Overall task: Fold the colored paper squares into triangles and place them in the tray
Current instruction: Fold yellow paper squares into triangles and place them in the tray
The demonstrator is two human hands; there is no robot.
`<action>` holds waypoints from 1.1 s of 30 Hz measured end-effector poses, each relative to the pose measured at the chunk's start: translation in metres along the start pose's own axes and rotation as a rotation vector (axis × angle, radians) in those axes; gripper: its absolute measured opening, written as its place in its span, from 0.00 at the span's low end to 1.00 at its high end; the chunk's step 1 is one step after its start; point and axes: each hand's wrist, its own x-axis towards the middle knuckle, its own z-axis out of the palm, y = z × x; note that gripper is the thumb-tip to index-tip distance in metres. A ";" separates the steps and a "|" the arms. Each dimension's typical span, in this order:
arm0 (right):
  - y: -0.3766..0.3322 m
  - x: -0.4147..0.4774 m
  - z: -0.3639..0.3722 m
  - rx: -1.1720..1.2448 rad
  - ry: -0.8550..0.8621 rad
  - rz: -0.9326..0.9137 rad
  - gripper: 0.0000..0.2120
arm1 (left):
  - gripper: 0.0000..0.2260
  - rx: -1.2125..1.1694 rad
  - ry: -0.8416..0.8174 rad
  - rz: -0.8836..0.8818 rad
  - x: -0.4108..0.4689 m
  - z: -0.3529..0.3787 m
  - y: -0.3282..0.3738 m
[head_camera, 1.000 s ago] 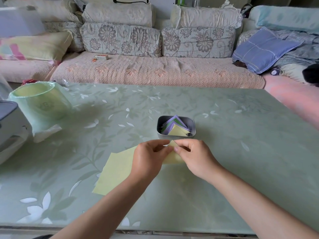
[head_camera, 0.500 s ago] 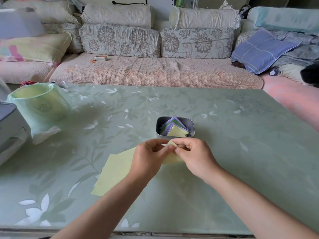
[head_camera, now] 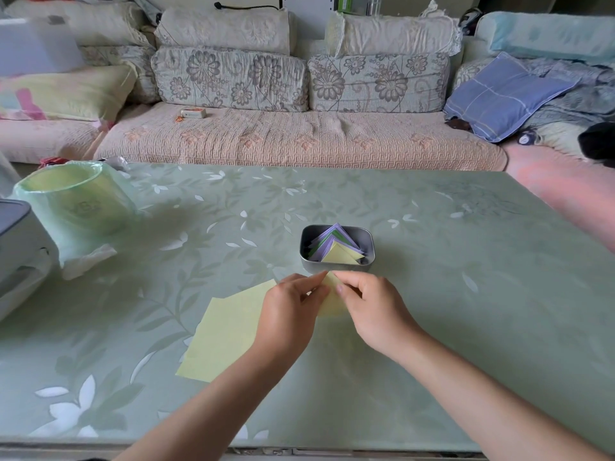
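Yellow paper point(head_camera: 332, 302) in the pinching fingers of left hand point(head_camera: 286, 312) and right hand point(head_camera: 374, 309), just before tray point(head_camera: 336, 269)

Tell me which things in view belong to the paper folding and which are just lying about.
Job: left hand, right hand, pinched yellow paper, flat yellow paper, tray, folded triangles in it.
Lying about: lined bin, grey machine, small box on the sofa, blue pillow.

both forearms reach in from the near edge and converge. the left hand point(head_camera: 288, 314) and right hand point(head_camera: 376, 311) meet fingertip to fingertip, each pinching the yellow paper point(head_camera: 332, 306).
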 end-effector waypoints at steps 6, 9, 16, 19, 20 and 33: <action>-0.001 -0.003 0.004 -0.036 -0.024 -0.033 0.10 | 0.11 0.038 -0.012 0.031 -0.002 0.004 -0.004; -0.002 -0.002 0.003 -0.033 -0.033 -0.030 0.10 | 0.11 0.023 0.001 -0.013 0.000 0.004 -0.006; -0.003 -0.002 0.003 -0.033 -0.030 0.036 0.12 | 0.10 -0.054 0.008 -0.094 0.000 0.005 -0.005; -0.002 -0.002 0.002 -0.120 -0.046 0.028 0.11 | 0.09 -0.041 -0.007 -0.083 -0.001 0.005 -0.006; -0.002 -0.001 0.001 -0.133 -0.048 0.035 0.11 | 0.09 -0.032 -0.011 -0.075 -0.001 0.005 -0.006; 0.002 0.006 -0.004 -0.285 -0.151 0.245 0.10 | 0.10 0.438 -0.194 0.029 0.003 -0.002 -0.010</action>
